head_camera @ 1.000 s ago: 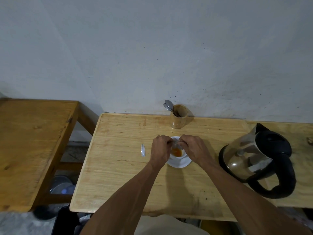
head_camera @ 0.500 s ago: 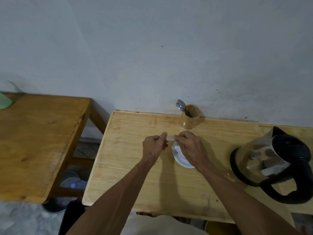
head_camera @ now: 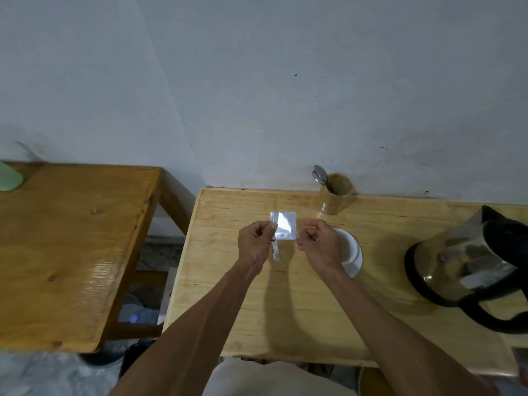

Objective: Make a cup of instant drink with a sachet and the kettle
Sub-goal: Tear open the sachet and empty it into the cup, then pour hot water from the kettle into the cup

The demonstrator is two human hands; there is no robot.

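Note:
A silvery square sachet point(head_camera: 283, 225) is held up flat above the light wooden table point(head_camera: 285, 310). My left hand point(head_camera: 255, 243) pinches its left edge and my right hand point(head_camera: 317, 243) pinches its right edge. Under the left hand a torn silvery strip point(head_camera: 276, 253) lies on the table. Behind my right hand stands a white cup on a saucer point(head_camera: 353, 254), mostly hidden, its contents out of sight. The glass and black kettle point(head_camera: 468, 261) sits at the table's right end.
A wooden holder point(head_camera: 337, 197) with a metal spoon point(head_camera: 320, 175) stands at the back by the wall. A darker wooden table point(head_camera: 71, 238) is on the left, with a pale green object point(head_camera: 8, 177) at its far corner. A gap separates the tables.
Both hands have lifted away from over the cup and moved left with the sachet, now stretched flat between them. The camera view has shifted left.

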